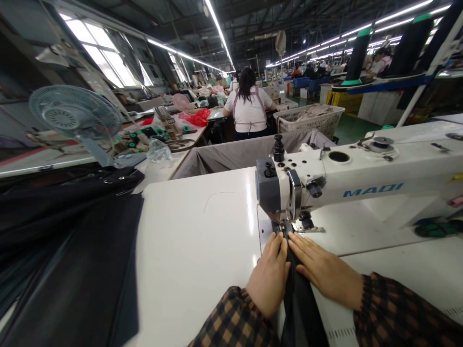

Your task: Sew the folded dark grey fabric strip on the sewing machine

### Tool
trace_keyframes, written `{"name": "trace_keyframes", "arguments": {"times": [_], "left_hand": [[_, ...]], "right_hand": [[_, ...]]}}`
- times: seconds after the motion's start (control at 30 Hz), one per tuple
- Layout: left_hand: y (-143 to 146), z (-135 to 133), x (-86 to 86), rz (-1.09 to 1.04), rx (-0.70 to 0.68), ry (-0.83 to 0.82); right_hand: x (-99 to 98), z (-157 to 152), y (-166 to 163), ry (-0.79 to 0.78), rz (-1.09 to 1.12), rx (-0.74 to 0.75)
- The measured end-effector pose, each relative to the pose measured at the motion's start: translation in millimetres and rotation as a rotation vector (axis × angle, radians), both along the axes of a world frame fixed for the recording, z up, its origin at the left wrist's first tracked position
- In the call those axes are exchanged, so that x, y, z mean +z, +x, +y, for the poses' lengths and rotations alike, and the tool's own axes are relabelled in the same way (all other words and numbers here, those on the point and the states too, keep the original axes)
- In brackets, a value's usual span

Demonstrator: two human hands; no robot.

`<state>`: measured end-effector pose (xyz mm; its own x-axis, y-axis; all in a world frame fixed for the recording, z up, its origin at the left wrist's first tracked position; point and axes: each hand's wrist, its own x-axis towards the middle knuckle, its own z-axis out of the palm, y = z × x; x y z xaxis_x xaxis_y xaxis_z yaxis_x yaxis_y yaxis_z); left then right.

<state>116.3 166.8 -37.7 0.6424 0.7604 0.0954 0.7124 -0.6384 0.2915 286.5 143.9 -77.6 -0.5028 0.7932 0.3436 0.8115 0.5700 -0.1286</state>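
A long strip of black fabric (303, 308) runs from the table's front edge up under the presser foot (283, 225) of a white sewing machine (318, 193). My left hand (269, 274) lies along the strip's left side, fingers stretched forward close to the foot. From the right, my right hand (325, 272) rests flat with straight fingers, its fingertips touching the fabric just short of the foot. Both thumbs point inward over the strip. The needle's tip is too small to make out.
More black fabric (83, 270) is heaped at the left. Behind it stands a blue fan (74, 118). Ahead, a grey cloth-lined bin (220, 156) borders the table, with a seated person (249, 108) beyond it. A white basket (311, 118) and large black thread cones (358, 58) are at the right.
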Motion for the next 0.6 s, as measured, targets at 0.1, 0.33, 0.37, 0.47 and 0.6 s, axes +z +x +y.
{"name": "trace_keyframes", "arguments": {"times": [0.1, 0.33, 0.37, 0.47, 0.6], "left_hand": [[7.8, -10.6, 3.3, -0.037, 0.114, 0.01], [14.9, -27.5, 25.1, 0.037, 0.189, -0.176], [15.4, -27.3, 25.4, 0.07, 0.192, -0.211], [18.3, -27.8, 21.8, 0.094, 0.207, -0.261], [22.0, -32.9, 14.7, 0.024, 0.244, -0.23]], "right_hand": [[1.3, -4.8, -1.9, 0.0, 0.02, -0.011], [3.3, -21.1, 1.5, 0.001, 0.017, -0.023], [3.0, -21.6, 1.6, -0.001, 0.031, -0.023], [1.5, -22.9, -3.0, -0.013, 0.065, -0.039], [1.1, -27.8, -13.2, -0.013, 0.072, -0.11]]}}
